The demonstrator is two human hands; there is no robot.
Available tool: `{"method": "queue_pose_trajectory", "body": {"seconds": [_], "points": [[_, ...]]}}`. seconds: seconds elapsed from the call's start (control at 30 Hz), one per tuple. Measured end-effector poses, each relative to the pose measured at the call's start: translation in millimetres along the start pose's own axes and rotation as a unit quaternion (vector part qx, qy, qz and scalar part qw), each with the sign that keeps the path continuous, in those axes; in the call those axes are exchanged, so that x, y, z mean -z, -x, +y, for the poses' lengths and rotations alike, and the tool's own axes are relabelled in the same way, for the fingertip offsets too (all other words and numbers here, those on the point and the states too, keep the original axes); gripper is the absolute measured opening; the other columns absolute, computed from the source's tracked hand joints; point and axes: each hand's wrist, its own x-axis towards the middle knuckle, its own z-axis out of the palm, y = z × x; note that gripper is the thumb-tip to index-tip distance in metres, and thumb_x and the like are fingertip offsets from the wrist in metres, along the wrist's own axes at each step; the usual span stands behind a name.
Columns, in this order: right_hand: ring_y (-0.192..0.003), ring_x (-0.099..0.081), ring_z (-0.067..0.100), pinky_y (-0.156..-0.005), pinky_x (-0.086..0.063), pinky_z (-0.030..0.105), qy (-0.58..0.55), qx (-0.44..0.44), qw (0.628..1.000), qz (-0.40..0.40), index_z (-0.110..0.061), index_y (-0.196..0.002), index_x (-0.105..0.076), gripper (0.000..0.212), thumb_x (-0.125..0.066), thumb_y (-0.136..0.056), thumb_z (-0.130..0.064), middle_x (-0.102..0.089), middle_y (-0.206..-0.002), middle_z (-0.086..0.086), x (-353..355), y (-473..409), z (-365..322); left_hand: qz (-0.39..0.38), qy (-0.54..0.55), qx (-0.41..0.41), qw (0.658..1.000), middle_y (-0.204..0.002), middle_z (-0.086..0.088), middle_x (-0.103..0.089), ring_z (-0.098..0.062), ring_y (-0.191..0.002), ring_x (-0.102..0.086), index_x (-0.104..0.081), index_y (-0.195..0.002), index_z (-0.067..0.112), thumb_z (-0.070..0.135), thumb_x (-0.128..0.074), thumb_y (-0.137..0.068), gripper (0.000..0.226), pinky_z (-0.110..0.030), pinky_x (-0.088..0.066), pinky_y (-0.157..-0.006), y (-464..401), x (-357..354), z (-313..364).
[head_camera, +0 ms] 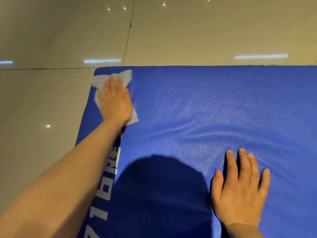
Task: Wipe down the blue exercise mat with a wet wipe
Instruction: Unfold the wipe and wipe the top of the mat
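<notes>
Here, in the head view, the blue exercise mat fills the lower right of the frame and lies flat on a glossy tiled floor, its far corner at centre left. The left hand presses the wet wipe flat against that corner, fingers straight and close together; the wipe bunches out around the fingertips and past the heel of the palm. The right hand rests palm down on the mat at lower right, fingers spread and straight, holding nothing. A dark round shadow falls on the mat at bottom centre, and white lettering runs along the mat's left side.

The mat's cover looks soft and padded, wrinkling slightly near the right hand, with a sheen that suggests it is slick when damp. The wipe is thin and limp, so it probably handles best pinned under a flat palm, not pinched, with the other hand steadying the mat.
</notes>
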Motion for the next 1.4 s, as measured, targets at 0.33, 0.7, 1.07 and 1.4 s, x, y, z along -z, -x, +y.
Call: {"method": "queue_pose_trajectory", "body": {"seconds": [0.33,0.7,1.07,1.4], "points": [[-0.137,-0.036,0.034,-0.115,-0.016,0.056,-0.004,0.007,1.0,0.027,-0.009,-0.136,-0.052,0.054,-0.037,-0.09,-0.035,-0.045,-0.146,0.018,-2.1,0.8,-1.3,-0.106,0.01,-0.386,0.916,-0.164,0.007,0.004,-0.012,-0.15,0.006,-0.005,-0.156,0.027,0.036,-0.011,-0.106,0.051,-0.045,0.009,-0.12,80.2,-27.1,234.5],[-0.134,-0.039,0.034,-0.115,-0.018,0.055,0.019,0.016,0.999,0.043,-0.007,-0.133,-0.058,0.052,-0.041,-0.092,-0.034,-0.049,-0.143,0.019,-8.3,-0.3,3.9,-0.043,0.015,-0.123,0.991,-0.164,-0.001,-0.002,-0.019,-0.151,-0.001,-0.007,-0.156,0.02,0.028,-0.017,-0.107,0.051,-0.039,0.0,-0.119,-25.8,-0.4,47.7],[-0.133,-0.042,0.035,-0.113,-0.021,0.057,0.013,0.017,0.998,0.064,-0.008,-0.134,-0.055,0.051,-0.041,-0.093,-0.034,-0.049,-0.143,0.018,-10.1,1.4,1.9,-0.017,0.037,0.066,0.997,-0.164,0.0,0.006,-0.02,-0.151,0.005,0.0,-0.156,0.023,0.034,-0.013,-0.106,0.052,-0.043,0.005,-0.119,-12.3,-7.5,85.3],[-0.135,-0.04,0.035,-0.113,-0.019,0.058,0.006,0.021,0.999,0.044,-0.007,-0.134,-0.056,0.054,-0.04,-0.089,-0.034,-0.047,-0.144,0.018,-6.7,2.9,1.5,-0.045,-0.035,-0.229,0.972,-0.164,-0.001,0.005,-0.022,-0.151,0.003,-0.001,-0.156,0.028,0.034,-0.02,-0.107,0.053,-0.042,0.001,-0.119,-6.2,-11.5,88.6]]}}
